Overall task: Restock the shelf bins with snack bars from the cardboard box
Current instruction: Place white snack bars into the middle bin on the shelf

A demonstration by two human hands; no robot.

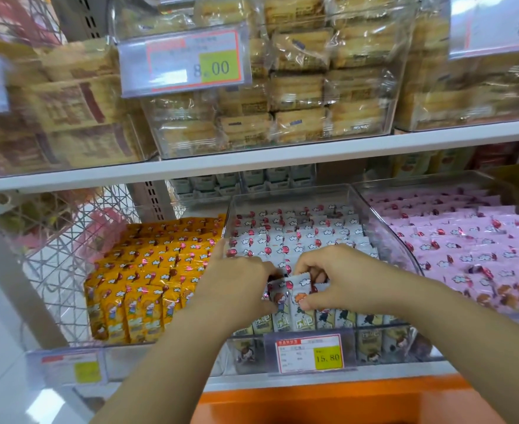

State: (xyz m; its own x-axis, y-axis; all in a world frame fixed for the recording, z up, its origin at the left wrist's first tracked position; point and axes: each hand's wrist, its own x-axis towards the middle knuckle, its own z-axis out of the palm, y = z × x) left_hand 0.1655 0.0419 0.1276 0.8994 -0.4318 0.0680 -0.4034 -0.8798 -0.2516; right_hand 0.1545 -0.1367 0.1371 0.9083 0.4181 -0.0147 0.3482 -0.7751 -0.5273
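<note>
A clear plastic bin (383, 228) on the lower shelf holds rows of white-wrapped snack bars (301, 237) with red and cloud prints. Both my hands reach into its front row. My right hand (340, 276) pinches the top of one white snack bar (301, 296) that stands upright. My left hand (240, 286) grips the neighbouring white bars (278, 296) at their left side, fingers curled among the packs. The cardboard box is not in view.
A bin of orange-wrapped bars (148, 270) sits to the left and a bin of pink-wrapped bars (472, 249) to the right. A price tag (310, 353) reads 15.80. The upper shelf (282, 157) carries bins of clear-wrapped pastries (298, 87). An orange ledge (313, 402) runs below.
</note>
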